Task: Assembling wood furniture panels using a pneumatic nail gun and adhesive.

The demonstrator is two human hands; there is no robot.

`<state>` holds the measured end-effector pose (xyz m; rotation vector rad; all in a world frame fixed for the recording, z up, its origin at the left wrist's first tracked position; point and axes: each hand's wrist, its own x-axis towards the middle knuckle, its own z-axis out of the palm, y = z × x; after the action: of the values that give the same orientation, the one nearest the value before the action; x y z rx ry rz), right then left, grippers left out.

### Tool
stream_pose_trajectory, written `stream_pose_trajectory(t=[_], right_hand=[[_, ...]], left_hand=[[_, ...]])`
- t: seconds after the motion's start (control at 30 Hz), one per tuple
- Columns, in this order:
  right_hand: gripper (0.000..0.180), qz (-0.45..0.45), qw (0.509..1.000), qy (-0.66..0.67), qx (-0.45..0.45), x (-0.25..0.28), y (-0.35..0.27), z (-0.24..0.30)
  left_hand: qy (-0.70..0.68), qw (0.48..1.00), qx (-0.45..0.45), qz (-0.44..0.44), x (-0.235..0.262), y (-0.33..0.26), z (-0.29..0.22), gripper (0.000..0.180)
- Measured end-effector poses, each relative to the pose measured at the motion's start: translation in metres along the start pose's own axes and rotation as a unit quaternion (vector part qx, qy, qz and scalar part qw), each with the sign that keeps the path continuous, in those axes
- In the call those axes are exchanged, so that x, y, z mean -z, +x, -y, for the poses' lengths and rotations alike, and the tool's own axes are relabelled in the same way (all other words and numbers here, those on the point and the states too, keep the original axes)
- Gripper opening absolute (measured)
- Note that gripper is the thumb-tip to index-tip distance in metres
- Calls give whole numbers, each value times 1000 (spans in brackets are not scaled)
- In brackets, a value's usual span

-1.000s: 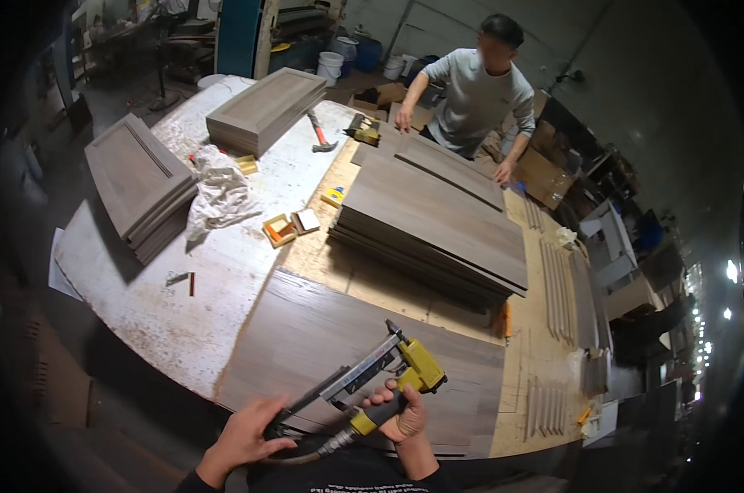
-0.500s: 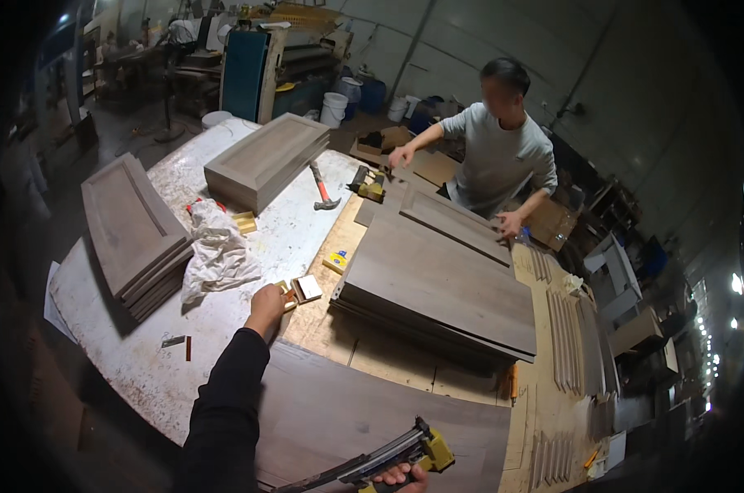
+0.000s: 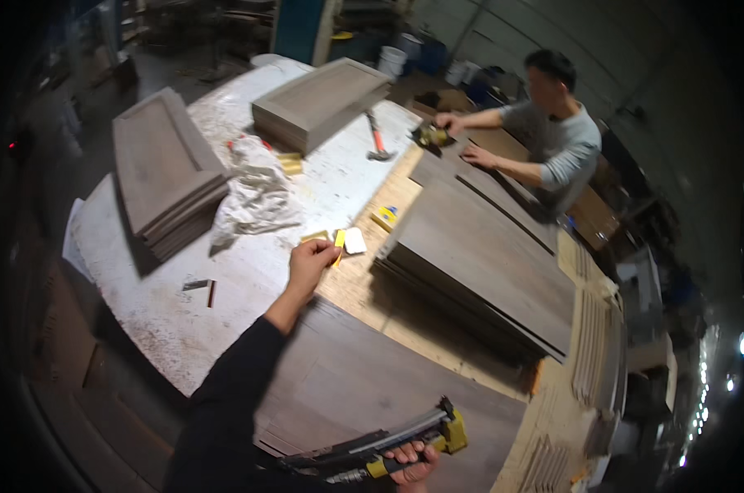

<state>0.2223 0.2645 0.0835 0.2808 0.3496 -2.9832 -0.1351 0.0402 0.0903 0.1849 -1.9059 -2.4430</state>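
Note:
My left hand [image 3: 308, 264] reaches out over the white bench top and pinches a small yellow strip [image 3: 339, 241] beside a little white box [image 3: 354, 240]. Low in the view, my right hand [image 3: 410, 459] is closed around the grip of a black and yellow nail gun [image 3: 388, 444], which lies over a large dark wood panel [image 3: 363, 386] in front of me.
A stack of dark panels [image 3: 487, 263] lies at the right, and stacks of cabinet doors [image 3: 162, 168] [image 3: 318, 99] sit at left and far back. A crumpled cloth [image 3: 253, 197], a hammer [image 3: 377, 141] and a small yellow box [image 3: 384, 217] lie about. Another person [image 3: 552, 140] works across the table.
My left hand left the nail gun, stretched forward to the small boxes and now pinches a yellow strip. The nail gun has dropped lower in view, held by my right hand alone.

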Motion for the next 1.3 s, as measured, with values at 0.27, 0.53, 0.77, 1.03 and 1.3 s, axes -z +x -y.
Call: stream_pose_trajectory(t=[0.27, 0.53, 0.77, 1.03, 1.3], right_hand=[[18, 38, 997, 47, -42, -30, 7, -21], [16, 96, 994, 40, -24, -35, -16, -27], [19, 121, 992, 18, -13, -35, -22, -26], [18, 116, 993, 9, -13, -35, -23, -26], [19, 101, 995, -12, -9, -38, -23, -26]], left_hand=[[40, 920, 88, 380, -30, -201, -111, 10], [94, 917, 39, 385, -36, -254, -120, 10], [122, 919, 16, 375, -35, -268, -131, 10], [131, 926, -39, 352, -36, -275, -139, 11], [185, 905, -58, 379, -37, -274, -140, 9]])
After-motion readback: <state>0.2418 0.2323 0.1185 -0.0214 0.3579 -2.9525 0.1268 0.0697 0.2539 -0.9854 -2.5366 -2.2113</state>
